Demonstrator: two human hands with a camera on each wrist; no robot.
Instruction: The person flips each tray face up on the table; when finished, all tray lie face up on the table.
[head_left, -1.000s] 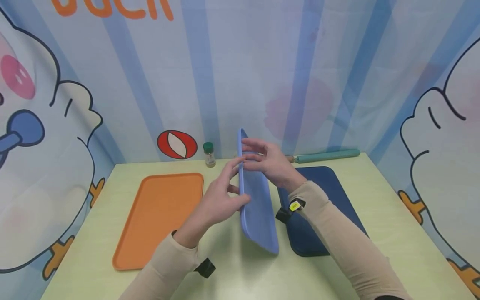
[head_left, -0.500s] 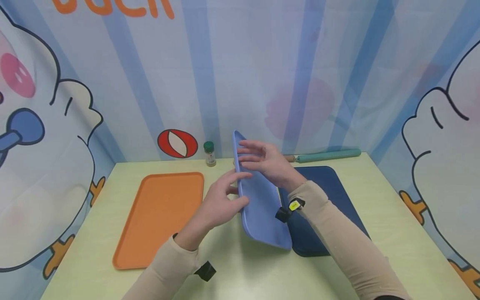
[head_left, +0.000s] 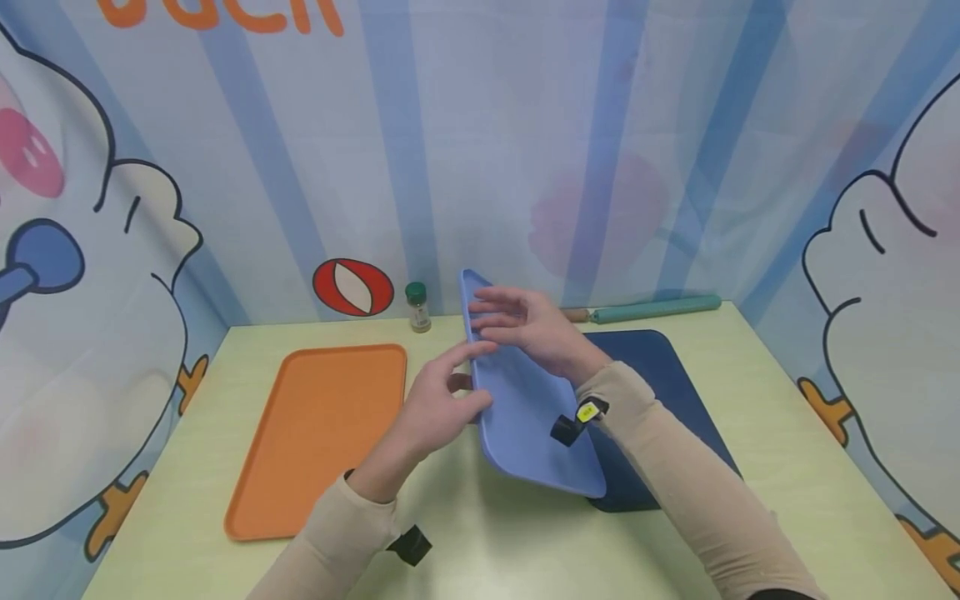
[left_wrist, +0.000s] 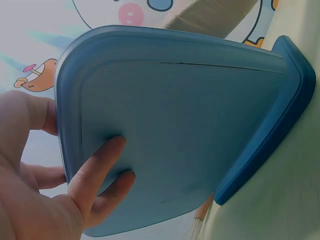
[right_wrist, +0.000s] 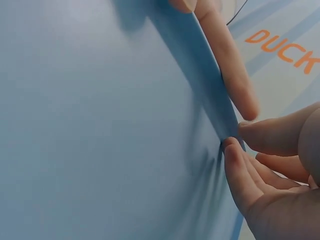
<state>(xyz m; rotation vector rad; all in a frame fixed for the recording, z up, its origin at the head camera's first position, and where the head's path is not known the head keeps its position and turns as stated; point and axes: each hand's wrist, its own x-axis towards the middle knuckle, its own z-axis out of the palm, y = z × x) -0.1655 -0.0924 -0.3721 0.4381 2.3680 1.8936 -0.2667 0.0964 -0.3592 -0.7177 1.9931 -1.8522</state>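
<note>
A light blue tray (head_left: 525, 412) is held tilted above the table, its inner face turned toward the right and up. My left hand (head_left: 442, 404) grips its left rim; thumb and index finger lie on the inner side, while other fingers press the underside (left_wrist: 165, 110) in the left wrist view. Farther along the same rim, my right hand (head_left: 536, 329) pinches the edge between thumb and fingers, as the right wrist view shows on the tray's inner face (right_wrist: 100, 125). Partly hidden beneath it and the right arm, a navy tray (head_left: 660, 362) lies on the table.
An orange tray (head_left: 330, 433) lies flat at the left. Against the back curtain stands a small jar (head_left: 418, 308) with a green lid. A long teal rod-like item (head_left: 656, 308) lies along the back right edge, beside a wooden handle end (head_left: 577, 315).
The light blue tray has turned from nearly upright, its lower edge swinging right over the navy tray, so more of its inner face shows. Both hands stay at its rim, shifting slightly.
</note>
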